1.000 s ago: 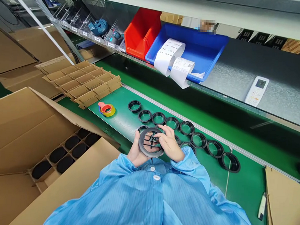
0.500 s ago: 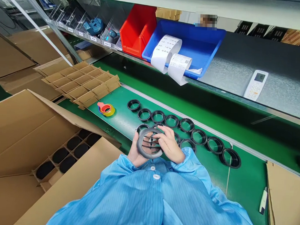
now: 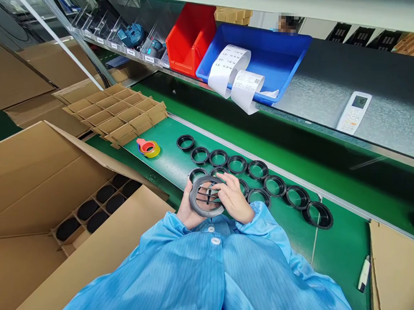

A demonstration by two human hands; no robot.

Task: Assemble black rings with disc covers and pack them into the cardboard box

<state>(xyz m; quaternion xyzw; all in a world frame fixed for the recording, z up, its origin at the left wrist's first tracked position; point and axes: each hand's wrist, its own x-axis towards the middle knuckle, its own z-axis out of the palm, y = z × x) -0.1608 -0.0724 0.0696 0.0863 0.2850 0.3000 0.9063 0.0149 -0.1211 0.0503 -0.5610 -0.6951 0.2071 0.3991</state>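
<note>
A round grey-black slatted vent (image 3: 208, 196) is held in front of the blue jacket (image 3: 188, 273), over the near edge of the green desk (image 3: 340, 252). It is gripped at its left side by the left hand (image 3: 187, 212), whose thumb is laid along the rim; the palm is partly seen through the slats, and the remaining fingers are mostly hidden. The slats are touched from the right by the fingers of the right hand (image 3: 235, 199), which are slightly bent and a little spread; whether a slat is pinched cannot be told.

Beyond the hands, black rings (image 3: 327, 217) are set out on the desk in two uneven rows, some partly covered by the hands and vent. A tape roll (image 3: 153, 151) is placed farther left, near a cardboard divider (image 3: 118, 112). Dark round pieces (image 3: 88, 210) are seated inside an open carton (image 3: 24, 174). At the right, a cutter (image 3: 363, 274) is placed beside cardboard sheets (image 3: 396, 268).
</note>
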